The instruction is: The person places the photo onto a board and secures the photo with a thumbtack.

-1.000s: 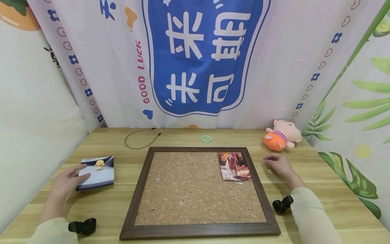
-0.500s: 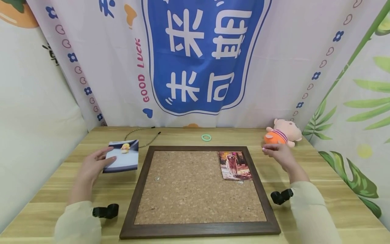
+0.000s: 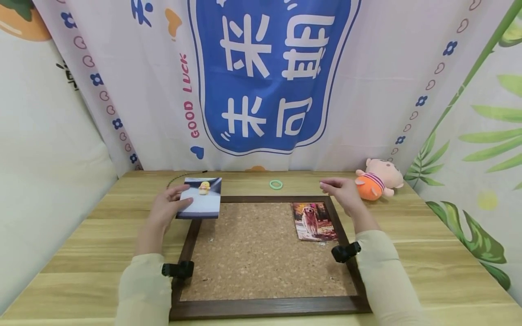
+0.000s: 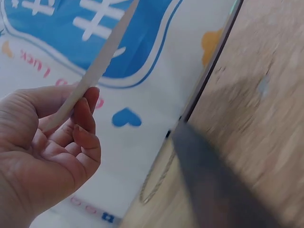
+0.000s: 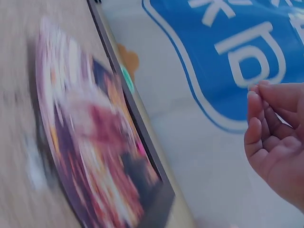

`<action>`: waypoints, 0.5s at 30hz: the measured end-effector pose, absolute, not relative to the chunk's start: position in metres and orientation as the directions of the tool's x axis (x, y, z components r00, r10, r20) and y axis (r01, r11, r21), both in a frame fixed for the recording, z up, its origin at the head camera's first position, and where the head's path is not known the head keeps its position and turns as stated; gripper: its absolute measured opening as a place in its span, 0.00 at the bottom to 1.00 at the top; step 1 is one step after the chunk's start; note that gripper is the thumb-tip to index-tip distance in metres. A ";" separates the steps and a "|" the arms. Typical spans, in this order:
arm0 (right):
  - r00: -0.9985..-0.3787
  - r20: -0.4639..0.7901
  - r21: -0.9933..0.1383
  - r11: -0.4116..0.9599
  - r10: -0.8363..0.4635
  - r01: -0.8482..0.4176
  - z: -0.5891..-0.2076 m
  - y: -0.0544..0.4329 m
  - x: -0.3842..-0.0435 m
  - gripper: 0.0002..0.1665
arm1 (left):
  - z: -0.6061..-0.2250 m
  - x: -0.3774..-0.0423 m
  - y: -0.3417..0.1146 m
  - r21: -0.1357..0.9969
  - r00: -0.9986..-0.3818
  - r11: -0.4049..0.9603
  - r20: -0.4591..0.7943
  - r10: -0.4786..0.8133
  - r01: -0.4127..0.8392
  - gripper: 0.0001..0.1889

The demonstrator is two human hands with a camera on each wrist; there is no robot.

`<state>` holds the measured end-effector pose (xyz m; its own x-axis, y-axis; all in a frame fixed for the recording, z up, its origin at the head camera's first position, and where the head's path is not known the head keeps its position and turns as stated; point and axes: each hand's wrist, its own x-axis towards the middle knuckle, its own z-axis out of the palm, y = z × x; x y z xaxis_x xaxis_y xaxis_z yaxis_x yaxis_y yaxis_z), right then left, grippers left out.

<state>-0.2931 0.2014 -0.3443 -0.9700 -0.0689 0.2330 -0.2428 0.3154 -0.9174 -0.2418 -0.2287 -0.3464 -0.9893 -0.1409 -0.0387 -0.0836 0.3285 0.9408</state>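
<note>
A photo card of a yellow toy figure [image 3: 202,203] is held in the left hand [image 3: 166,206], pinched between the thumb and the curled fingers. In the head view the card overlaps the far left corner of the dark brown frame [image 3: 269,308]; in the left wrist view it is seen nearly edge-on, apart from the board. The right hand [image 3: 345,194] is positioned near the frame's far right corner, with the thumb and fingertip brought together; whether anything small is gripped between them cannot be told. The cork board [image 3: 265,258] is enclosed by the frame, which is laid on the wooden table [image 3: 94,244]. A photo of a dog [image 3: 311,222] is placed in the board's far right corner; it is blurred in the right wrist view. Beyond the frame's far edge a green ring [image 3: 276,184] is noted. A thin curved band [image 3: 184,174] is partly hidden by the card and left hand. A plush toy [image 3: 372,183] in orange is observed at the table's far right. A black camera is worn on each wrist. The rear is covered by a printed curtain [image 3: 371,99].
</note>
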 end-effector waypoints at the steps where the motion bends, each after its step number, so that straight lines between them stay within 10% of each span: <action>1: -0.970 0.232 -0.921 0.303 -0.076 -0.244 -0.344 0.194 -0.293 0.18 | -0.348 -0.242 -0.224 0.945 -0.989 0.317 -0.041 -0.145 -0.085 0.29; 15: -0.952 0.170 -0.953 0.202 -0.253 -0.224 -0.362 0.096 -0.288 0.11 | -0.377 -0.247 -0.190 0.950 -0.992 0.293 -0.079 -0.100 -0.106 0.23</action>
<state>-0.2881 0.0964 -0.3619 -0.9523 -0.2534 0.1701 -0.2242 0.2023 -0.9533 -0.2473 -0.1898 -0.3765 -0.9918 -0.1003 -0.0794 -0.1057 0.2933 0.9501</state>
